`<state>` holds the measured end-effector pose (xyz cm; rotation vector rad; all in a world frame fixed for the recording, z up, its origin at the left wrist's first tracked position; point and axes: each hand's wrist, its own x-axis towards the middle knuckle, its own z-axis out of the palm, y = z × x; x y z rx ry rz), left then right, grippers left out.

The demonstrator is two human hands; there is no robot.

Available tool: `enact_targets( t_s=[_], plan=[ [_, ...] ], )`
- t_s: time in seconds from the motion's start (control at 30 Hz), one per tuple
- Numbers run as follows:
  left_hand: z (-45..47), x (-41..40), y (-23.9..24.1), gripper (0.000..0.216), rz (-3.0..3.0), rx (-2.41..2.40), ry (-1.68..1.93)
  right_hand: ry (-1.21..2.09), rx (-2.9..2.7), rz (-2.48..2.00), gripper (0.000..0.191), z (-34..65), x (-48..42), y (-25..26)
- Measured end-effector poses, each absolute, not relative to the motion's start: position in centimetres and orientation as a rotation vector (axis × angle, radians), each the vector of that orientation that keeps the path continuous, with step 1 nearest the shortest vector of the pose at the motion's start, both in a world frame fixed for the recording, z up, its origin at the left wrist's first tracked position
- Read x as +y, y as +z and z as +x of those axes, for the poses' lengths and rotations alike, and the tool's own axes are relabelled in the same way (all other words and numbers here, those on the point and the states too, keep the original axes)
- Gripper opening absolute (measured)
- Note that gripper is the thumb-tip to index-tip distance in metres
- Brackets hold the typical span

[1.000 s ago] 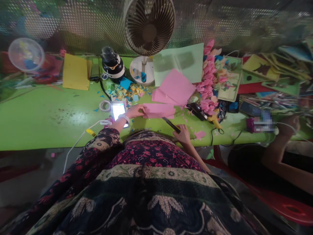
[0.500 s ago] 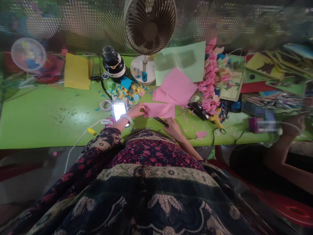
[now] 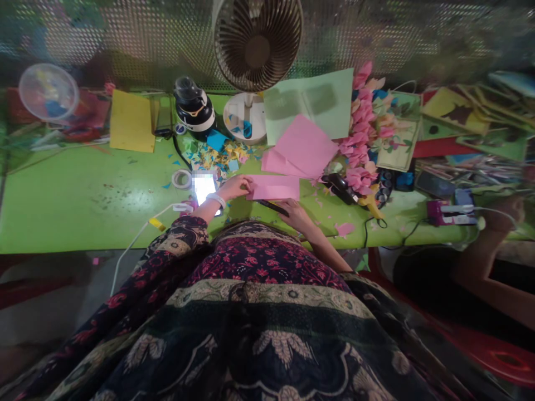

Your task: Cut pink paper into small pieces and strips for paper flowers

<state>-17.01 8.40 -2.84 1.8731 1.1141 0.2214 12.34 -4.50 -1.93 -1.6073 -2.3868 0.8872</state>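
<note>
My left hand (image 3: 236, 187) rests on the left end of a folded pink paper (image 3: 273, 187) that lies flat on the green table (image 3: 83, 195); its fingers are curled onto the paper's edge. My right hand (image 3: 293, 213) sits just below the paper and grips a dark scissors-like tool (image 3: 272, 207) whose tip points left along the paper's near edge. A lit phone (image 3: 204, 188) lies by my left wrist.
A desk fan (image 3: 256, 55) stands at the back, with a black jar (image 3: 193, 108), tape roll (image 3: 181, 179), paper scraps (image 3: 217, 156), pink sheets (image 3: 303, 146), a green sheet (image 3: 309, 103) and pink paper flowers (image 3: 361, 131). Another person's arm (image 3: 489, 267) reaches in from the right.
My right hand has slid left and up with the dark tool, from the paper's lower right to just under it. My left hand has stayed on the paper.
</note>
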Motion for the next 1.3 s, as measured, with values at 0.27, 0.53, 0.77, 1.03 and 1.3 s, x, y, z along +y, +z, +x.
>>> enact_targets(
  t_s=[0.27,0.53,0.77,1.03,1.3],
  plan=[
    [-17.3,8.9,-3.0,0.007,1.842,1.082,0.211,0.873,-2.56,-1.526,0.048,12.1,-3.7,-1.3],
    [-17.2,8.8,-3.0,0.007,1.853,1.096,0.204,0.832,-2.558,-1.536,0.048,11.5,-3.6,-1.2],
    [-16.8,8.7,-1.7,0.012,1.899,1.123,0.129,0.859,-2.667,-1.394,0.045,11.0,-5.3,-1.4],
    [-16.5,6.7,2.1,0.019,2.406,0.895,0.075,0.49,-2.368,-1.571,0.062,9.8,-4.3,0.5],
    [-13.5,5.3,2.8,0.019,1.774,0.949,0.337,0.945,-2.008,-1.669,0.033,15.0,-3.3,0.0]
  ],
)
